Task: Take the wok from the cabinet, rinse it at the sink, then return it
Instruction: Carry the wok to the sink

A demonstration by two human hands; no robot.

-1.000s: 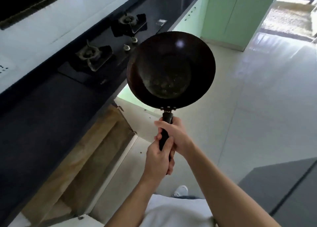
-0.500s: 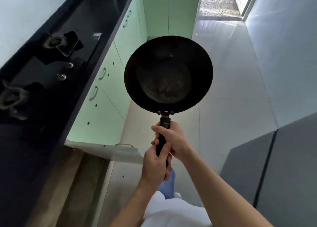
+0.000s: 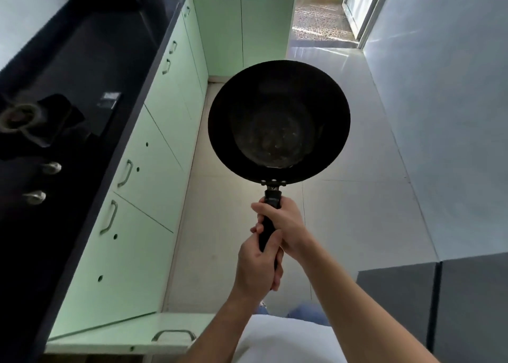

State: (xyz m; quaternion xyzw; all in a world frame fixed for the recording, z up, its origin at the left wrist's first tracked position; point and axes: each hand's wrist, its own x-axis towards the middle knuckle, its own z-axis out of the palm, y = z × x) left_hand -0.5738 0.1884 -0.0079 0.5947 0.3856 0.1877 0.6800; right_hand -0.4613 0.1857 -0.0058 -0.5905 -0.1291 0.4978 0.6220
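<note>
Cabinets (image 3: 154, 154) in pale green run along your left under a black counter (image 3: 82, 60) that carries a gas burner (image 3: 19, 115). One cabinet door (image 3: 132, 332) stands swung open near your body, jutting into the aisle. You hold the wok (image 3: 279, 121) in the air over the pale tiled floor (image 3: 357, 211), bowl facing up. Both hands are curled tight round its black handle (image 3: 268, 225), right hand (image 3: 283, 225) nearer the pan, left hand (image 3: 257, 266) just behind. Far cupboards (image 3: 242, 27) close the end of the aisle; a grey panel (image 3: 439, 294) stands at your right
</note>
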